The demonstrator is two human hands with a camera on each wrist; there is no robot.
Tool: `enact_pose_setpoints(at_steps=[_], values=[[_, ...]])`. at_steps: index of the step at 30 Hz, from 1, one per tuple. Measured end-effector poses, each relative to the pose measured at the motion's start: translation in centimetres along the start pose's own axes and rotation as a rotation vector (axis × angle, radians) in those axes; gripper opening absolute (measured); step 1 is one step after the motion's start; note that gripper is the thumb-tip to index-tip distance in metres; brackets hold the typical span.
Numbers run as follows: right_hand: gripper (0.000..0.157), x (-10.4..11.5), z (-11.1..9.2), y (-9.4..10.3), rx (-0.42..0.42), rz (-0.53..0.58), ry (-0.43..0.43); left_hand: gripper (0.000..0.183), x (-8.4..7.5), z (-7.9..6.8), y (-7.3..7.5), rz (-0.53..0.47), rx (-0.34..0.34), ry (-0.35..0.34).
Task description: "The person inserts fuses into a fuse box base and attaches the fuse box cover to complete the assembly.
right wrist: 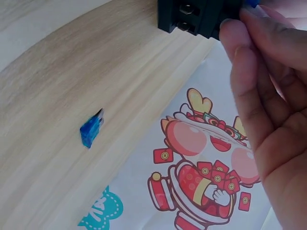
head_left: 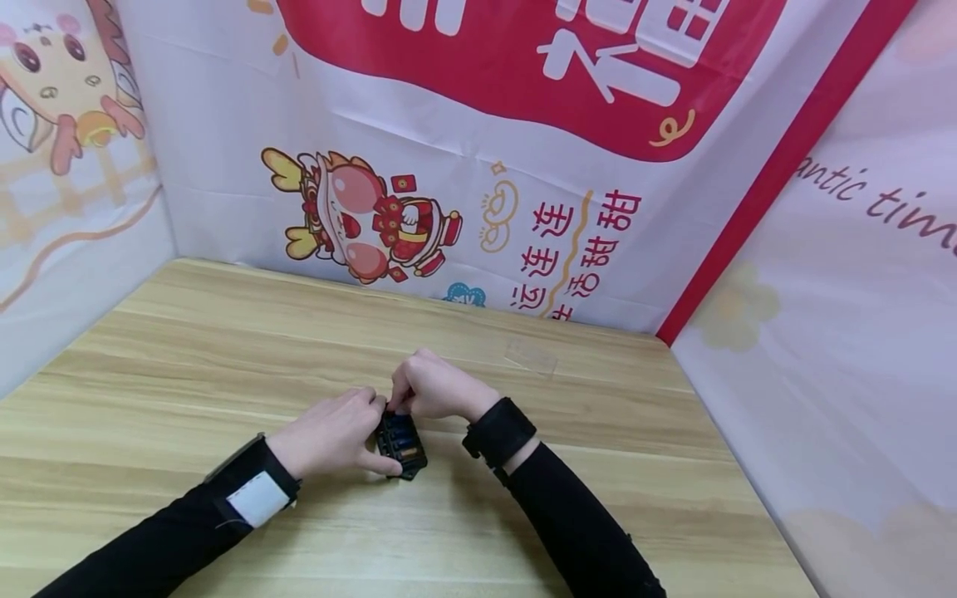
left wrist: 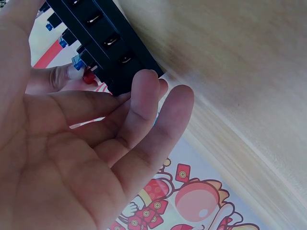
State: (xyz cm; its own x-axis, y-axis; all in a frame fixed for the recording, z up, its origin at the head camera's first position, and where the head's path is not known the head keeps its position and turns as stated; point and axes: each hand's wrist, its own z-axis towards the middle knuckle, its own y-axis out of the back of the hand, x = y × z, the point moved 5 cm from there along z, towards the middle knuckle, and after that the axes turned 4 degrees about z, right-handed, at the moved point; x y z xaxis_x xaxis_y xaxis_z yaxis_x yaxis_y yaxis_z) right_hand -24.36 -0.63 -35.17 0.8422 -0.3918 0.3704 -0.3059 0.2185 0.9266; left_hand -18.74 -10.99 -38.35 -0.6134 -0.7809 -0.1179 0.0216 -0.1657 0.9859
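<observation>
A black fuse box (head_left: 401, 440) with a row of slots rests on the wooden table, blue pieces and one orange piece set along it. My left hand (head_left: 336, 432) grips it, thumb at the near end and fingers at the far end. The right hand (head_left: 437, 388) is curled over the far end, its fingertips pinching a small red fuse (left wrist: 89, 76) against the box, as the left wrist view shows. Metal contacts sit in the slots of the box's side. In the right wrist view the fingers hide part of the box and a blue bit (right wrist: 252, 3).
A clear flat rectangular piece (head_left: 531, 357) lies on the table (head_left: 224, 349) toward the back right. A small glossy blue shape (right wrist: 91, 128) appears on the tabletop in the right wrist view. Printed cloth walls (head_left: 419, 100) enclose the back and sides.
</observation>
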Motion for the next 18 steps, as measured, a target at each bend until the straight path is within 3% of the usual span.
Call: enact_pose_setpoints(at_steps=[6, 18], values=[[0.022, 0.0, -0.02, -0.03, -0.014, 0.014, 0.061, 0.076, 0.0, 0.07, -0.04, -0.001, 0.006, 0.006], [0.021, -0.26, 0.24, -0.14, -0.002, 0.027, 0.027, 0.076, 0.01, 0.03, -0.09, -0.006, -0.011, -0.011]])
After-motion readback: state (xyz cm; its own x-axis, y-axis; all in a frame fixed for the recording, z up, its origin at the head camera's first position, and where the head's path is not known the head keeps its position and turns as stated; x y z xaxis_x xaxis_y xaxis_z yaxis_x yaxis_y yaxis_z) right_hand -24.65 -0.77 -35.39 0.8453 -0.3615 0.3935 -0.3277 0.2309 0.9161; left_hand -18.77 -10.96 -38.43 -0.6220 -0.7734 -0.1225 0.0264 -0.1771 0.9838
